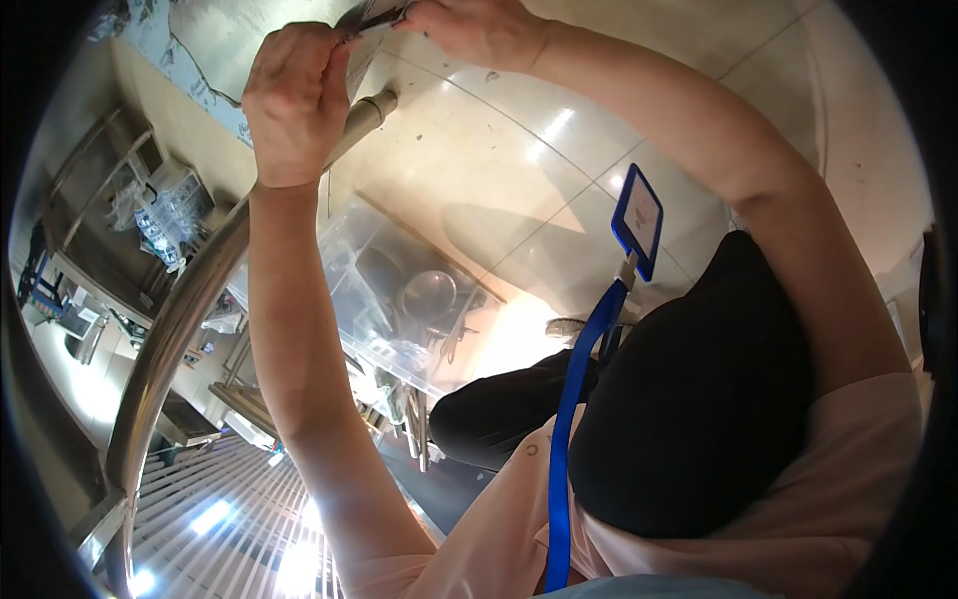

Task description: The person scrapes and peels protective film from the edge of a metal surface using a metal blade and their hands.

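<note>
At the left a curved metal rail (pixel 188 304) runs toward the far side, where the left hand (pixel 297 95), its fingers curled in and narrow, grips the left end of a small dark piece (pixel 384 18), with a clear plastic bin (pixel 349 240) on the nearer floor. To its right, the right hand (pixel 484 30) appears to pinch the piece's other end, so the piece sits between both hands. The handling looks under way, the piece not yet released, but cropping at the far edge hides how much is done or left.
</note>
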Available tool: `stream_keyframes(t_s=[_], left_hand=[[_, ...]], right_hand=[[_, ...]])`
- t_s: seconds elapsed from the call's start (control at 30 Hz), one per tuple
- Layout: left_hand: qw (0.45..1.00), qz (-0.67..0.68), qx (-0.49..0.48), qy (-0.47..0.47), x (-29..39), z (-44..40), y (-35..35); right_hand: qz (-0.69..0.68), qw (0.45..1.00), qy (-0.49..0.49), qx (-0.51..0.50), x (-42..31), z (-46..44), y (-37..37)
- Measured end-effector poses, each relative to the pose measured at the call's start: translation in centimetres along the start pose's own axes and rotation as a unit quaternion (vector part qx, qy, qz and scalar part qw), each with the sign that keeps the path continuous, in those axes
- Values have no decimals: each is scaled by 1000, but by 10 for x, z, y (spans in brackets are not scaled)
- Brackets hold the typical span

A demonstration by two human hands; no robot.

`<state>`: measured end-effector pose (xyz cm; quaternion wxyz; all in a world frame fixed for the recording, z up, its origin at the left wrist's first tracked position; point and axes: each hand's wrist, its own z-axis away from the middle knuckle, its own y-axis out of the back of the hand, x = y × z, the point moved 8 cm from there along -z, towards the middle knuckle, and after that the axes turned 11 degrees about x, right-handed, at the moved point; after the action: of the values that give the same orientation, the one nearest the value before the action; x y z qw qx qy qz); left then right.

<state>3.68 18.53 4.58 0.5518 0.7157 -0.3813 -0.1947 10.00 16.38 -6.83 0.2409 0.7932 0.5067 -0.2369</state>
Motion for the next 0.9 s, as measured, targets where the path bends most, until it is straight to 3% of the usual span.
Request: stream_keyframes(t_s=[0.1,0.5,0.9], left_hand=[[1000,-16,-3,-17,-1,7,0],[997,30,31,56,-10,11,7],[997,-23,66,-15,-3,15,6]], right_hand=[[3,999,-8,-39,-6,10,-23],[58,998,25,31,-6,-12,18],[60,998,19,20,-6,-11,11]])
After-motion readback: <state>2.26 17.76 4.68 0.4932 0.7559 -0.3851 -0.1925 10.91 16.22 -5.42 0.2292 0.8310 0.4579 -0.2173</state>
